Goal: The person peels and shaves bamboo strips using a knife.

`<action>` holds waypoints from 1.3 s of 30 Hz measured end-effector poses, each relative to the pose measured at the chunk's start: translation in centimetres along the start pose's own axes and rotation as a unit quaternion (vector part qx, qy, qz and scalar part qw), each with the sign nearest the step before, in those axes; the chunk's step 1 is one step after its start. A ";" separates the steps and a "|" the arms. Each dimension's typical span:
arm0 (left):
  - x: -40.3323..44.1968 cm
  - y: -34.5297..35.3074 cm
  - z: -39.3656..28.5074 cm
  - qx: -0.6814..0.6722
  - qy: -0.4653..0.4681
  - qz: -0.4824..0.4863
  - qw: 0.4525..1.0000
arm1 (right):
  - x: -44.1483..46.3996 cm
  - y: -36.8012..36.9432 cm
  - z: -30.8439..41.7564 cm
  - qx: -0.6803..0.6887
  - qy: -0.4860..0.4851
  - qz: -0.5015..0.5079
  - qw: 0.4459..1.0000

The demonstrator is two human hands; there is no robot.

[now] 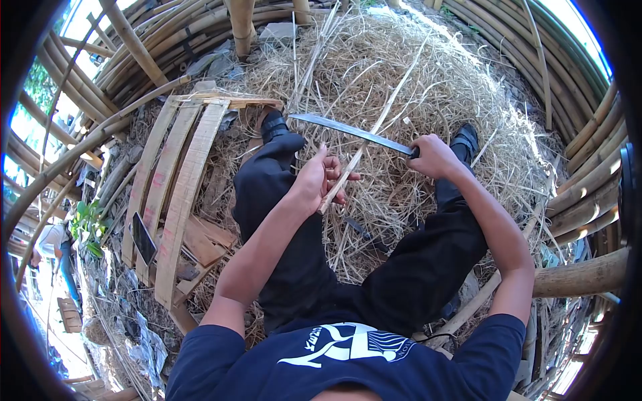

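My right hand (428, 156) is closed around the dark handle of a long-bladed knife (354, 131), a machete by its look. Its blade points left and crosses a pale bamboo strip (386, 110). In my left hand (323, 179) lies the near end of that strip, which slants away up and to the right. Some of the left fingers are curled and partly spread around the strip. Blade and strip meet between my knees, over a heap of shavings (401, 73). Whether the edge bites into the strip, I cannot tell.
On the left stands a slatted wooden crate (194, 194) with a phone (144, 237) on it. Bamboo poles (582, 274) and stacked bamboo (194, 33) surround the spot. Another person (53, 240) is outside at far left. My sandalled feet rest at the shavings' edges.
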State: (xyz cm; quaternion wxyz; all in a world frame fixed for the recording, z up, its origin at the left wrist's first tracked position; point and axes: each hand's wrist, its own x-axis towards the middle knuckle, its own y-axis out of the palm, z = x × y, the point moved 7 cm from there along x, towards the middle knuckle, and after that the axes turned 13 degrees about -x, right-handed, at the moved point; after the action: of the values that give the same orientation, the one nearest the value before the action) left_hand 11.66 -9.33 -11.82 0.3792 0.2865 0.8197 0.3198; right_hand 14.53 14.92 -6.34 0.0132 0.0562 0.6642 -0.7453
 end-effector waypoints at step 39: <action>-2.4 2.5 1.6 0.161 -0.063 0.038 0.984 | -1.1 0.3 1.4 0.051 0.005 0.027 0.998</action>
State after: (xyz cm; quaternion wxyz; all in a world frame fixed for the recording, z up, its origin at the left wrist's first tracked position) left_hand 14.84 -8.93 -9.76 0.3665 0.3945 0.8233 0.1795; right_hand 15.57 13.46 -6.33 0.0276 0.0786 0.6234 -0.7774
